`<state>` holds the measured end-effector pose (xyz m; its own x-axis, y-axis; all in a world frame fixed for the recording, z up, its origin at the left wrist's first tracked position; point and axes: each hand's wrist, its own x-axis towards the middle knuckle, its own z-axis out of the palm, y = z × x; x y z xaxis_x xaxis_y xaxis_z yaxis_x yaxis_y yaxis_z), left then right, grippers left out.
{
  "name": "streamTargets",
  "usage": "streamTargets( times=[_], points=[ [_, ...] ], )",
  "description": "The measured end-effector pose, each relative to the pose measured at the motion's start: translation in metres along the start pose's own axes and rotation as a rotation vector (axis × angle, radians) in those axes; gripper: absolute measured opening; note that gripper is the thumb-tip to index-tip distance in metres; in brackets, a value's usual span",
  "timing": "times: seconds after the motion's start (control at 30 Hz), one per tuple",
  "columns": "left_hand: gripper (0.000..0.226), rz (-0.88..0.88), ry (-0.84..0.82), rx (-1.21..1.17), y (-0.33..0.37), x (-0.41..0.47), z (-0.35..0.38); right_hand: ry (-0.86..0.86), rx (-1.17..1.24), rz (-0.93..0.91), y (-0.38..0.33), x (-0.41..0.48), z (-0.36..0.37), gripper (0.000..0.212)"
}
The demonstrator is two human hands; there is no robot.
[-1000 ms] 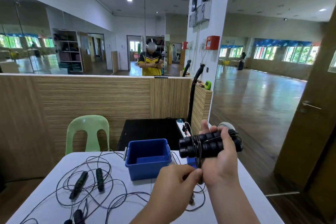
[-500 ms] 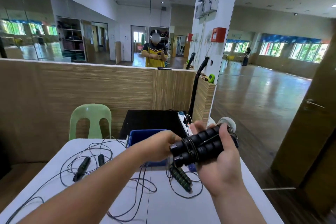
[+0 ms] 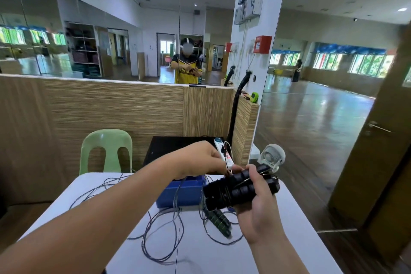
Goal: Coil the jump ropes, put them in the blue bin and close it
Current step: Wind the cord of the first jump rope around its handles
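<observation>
Mirrors (image 3: 89, 29) fill the upper left of the frame above a striped wood partition (image 3: 111, 107). Below it, a green plastic chair (image 3: 106, 151) stands behind the white desk (image 3: 222, 256), where loose rope cords (image 3: 145, 232) lie in tangled loops. At centre the left hand (image 3: 200, 158), fingers curled, pinches a taut cord (image 3: 177, 240) above the blue bin (image 3: 178, 193). Just right of the bin, the right hand (image 3: 260, 213) grips two cord-wrapped black handles (image 3: 233, 191). Green-and-black handles (image 3: 220, 221) lie on the desk beneath. A wooden door (image 3: 382, 151) lines the right edge, beside the polished hall floor (image 3: 311, 118).

2 blk handles (image 3: 240, 190), 1 blue bin (image 3: 178, 194), 1 grn chair (image 3: 104, 141).
</observation>
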<state>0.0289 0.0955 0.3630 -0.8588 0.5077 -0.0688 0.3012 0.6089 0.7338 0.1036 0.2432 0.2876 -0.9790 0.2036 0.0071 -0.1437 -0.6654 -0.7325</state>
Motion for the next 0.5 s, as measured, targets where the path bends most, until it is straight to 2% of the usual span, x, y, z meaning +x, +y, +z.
streamTargets(
  times=[0.1, 0.23, 0.33, 0.37, 0.43, 0.5],
  points=[
    [0.033, -0.088, 0.062, -0.248, 0.010, -0.003, 0.005, 0.030, -0.048, -0.087, 0.000, 0.008, -0.001, 0.029],
    [0.041, -0.067, 0.259, -0.186, 0.021, -0.014, 0.024, 0.049, -0.076, -0.162, 0.001, 0.012, 0.003, 0.029],
    [0.041, -0.037, 0.406, -0.200, 0.017, -0.024, 0.049, 0.098, -0.014, -0.242, 0.004, 0.015, 0.009, 0.049],
    [0.040, -0.017, 0.454, -0.262, 0.016, -0.027, 0.061, 0.105, -0.001, -0.266, 0.005, 0.017, 0.010, 0.044],
    [0.038, 0.005, 0.574, -0.453, 0.015, -0.032, 0.082, 0.126, -0.007, -0.285, 0.006, 0.022, 0.012, 0.020],
    [0.042, 0.001, 0.687, -0.655, 0.014, -0.031, 0.096, 0.132, -0.020, -0.291, 0.007, 0.025, 0.016, 0.020]
  ],
)
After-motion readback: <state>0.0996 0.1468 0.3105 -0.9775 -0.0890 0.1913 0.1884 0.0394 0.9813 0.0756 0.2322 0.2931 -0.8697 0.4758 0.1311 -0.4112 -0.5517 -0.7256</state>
